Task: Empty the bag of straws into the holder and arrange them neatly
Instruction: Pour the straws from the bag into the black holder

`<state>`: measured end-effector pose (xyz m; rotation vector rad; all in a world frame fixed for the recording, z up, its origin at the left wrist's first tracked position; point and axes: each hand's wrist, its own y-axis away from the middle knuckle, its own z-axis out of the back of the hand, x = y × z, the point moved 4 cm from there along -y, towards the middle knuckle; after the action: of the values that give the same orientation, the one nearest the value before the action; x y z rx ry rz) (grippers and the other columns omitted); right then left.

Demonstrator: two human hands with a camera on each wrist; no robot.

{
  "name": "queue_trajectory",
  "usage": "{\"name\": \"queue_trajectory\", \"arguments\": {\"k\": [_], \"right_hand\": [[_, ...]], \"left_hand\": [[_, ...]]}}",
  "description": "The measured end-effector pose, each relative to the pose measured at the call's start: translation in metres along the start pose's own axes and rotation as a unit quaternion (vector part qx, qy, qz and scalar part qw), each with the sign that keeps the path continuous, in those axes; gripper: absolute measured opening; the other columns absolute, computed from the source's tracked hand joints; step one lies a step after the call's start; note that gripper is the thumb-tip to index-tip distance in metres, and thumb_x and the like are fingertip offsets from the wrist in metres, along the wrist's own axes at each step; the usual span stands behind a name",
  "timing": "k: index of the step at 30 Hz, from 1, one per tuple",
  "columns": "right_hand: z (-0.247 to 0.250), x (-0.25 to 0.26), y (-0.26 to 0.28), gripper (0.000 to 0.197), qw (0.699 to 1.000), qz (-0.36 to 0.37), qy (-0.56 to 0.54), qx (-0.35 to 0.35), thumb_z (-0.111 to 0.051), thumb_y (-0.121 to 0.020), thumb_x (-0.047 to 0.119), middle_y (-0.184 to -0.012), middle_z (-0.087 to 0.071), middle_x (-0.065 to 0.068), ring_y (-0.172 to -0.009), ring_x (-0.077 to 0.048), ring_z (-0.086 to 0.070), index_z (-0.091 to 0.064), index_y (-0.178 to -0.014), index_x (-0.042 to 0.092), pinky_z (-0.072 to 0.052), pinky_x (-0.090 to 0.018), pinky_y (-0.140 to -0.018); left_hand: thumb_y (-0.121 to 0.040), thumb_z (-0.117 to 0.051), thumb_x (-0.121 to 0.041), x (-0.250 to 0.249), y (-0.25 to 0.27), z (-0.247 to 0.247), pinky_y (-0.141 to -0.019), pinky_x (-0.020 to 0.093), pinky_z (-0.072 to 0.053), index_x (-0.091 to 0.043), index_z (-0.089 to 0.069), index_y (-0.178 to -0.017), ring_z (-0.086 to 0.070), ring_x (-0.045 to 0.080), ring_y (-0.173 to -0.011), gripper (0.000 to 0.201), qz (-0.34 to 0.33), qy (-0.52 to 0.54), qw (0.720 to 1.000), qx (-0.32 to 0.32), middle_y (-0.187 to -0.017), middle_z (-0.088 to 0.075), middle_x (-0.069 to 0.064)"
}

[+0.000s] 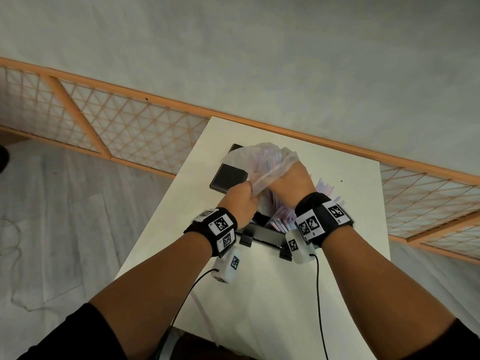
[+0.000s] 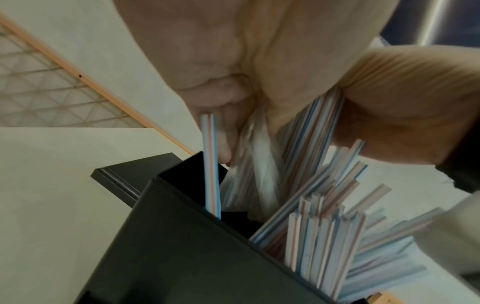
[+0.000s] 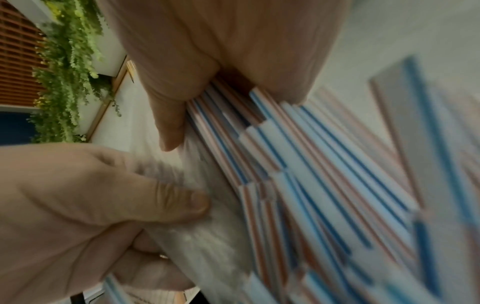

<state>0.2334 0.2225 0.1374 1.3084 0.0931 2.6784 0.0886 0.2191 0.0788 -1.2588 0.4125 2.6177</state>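
Head view, going left to right: at centre frame the left hand [image 1: 240,201] has its grip closed on the lower edge of the clear plastic bag [image 1: 259,157], fingers curled round the film. Just above and left of it a flat black lid [image 1: 226,178] lies on the white counter [image 1: 259,294]. The bag is held up above the black holder [image 1: 262,233], which stands on the counter below both wrists, in the middle of the frame. To the right, the right hand [image 1: 292,181] has its grip closed round the bag together with a bundle of striped straws [image 1: 283,222]; some straws stand in the holder, others fan out past its right side, towards the right of the frame.

In the left wrist view, one straw stands upright alone at the holder's left corner, and a packed cluster leans at lower right. The right wrist view is blurred, but it shows fingers clamped on the straws.
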Motion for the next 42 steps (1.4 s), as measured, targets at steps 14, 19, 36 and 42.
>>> {"name": "queue_trajectory", "arguments": {"k": [14, 19, 36, 42], "right_hand": [[-0.002, 0.012, -0.005, 0.037, 0.993, 0.104, 0.008, 0.049, -0.070, -0.073, 0.044, -0.081, -0.066, 0.001, -0.066, -0.008, -0.059, -0.066, -0.101, 0.020, -0.052, -0.030, -0.065], [-0.007, 0.007, -0.012, 0.035, 0.993, 0.098, 0.012, 0.068, -0.071, -0.074, 0.041, -0.083, -0.068, -0.003, -0.069, -0.015, -0.063, -0.065, -0.102, 0.020, -0.059, -0.044, -0.071], [-0.010, 0.006, -0.019, 0.066, 0.993, 0.102, 0.037, 0.042, -0.082, -0.080, 0.025, -0.108, -0.063, 0.009, -0.096, -0.010, -0.060, -0.051, -0.138, 0.023, -0.047, -0.015, -0.078], [-0.008, -0.004, -0.027, 0.034, 0.997, 0.062, -0.018, 0.042, -0.082, -0.079, 0.024, -0.100, -0.074, 0.004, -0.090, -0.006, -0.068, -0.070, -0.111, 0.019, -0.050, -0.013, -0.074]], "left_hand": [[-0.099, -0.053, -0.009, 0.018, -0.006, 0.023, -0.069, 0.029, -0.041, -0.008, -0.061, -0.103, -0.054, 0.021, -0.078, 0.009, 0.060, 0.007, 0.994, -0.087, -0.088, -0.057, 0.002], [-0.098, -0.053, -0.007, 0.017, -0.011, 0.019, -0.052, 0.023, -0.034, -0.009, -0.059, -0.083, -0.045, 0.017, -0.064, 0.016, 0.074, 0.085, 0.992, -0.057, -0.068, -0.050, -0.001], [-0.091, -0.052, 0.006, 0.009, -0.021, 0.021, -0.059, 0.023, -0.050, -0.013, -0.064, -0.090, -0.063, 0.011, -0.065, 0.022, 0.075, 0.380, 0.922, 0.019, -0.065, -0.065, -0.006], [-0.084, -0.080, -0.020, 0.016, -0.024, 0.023, -0.088, 0.029, -0.055, -0.019, -0.071, -0.113, -0.071, 0.018, -0.101, 0.031, 0.009, 0.241, 0.970, 0.028, -0.104, -0.076, 0.003]]}}
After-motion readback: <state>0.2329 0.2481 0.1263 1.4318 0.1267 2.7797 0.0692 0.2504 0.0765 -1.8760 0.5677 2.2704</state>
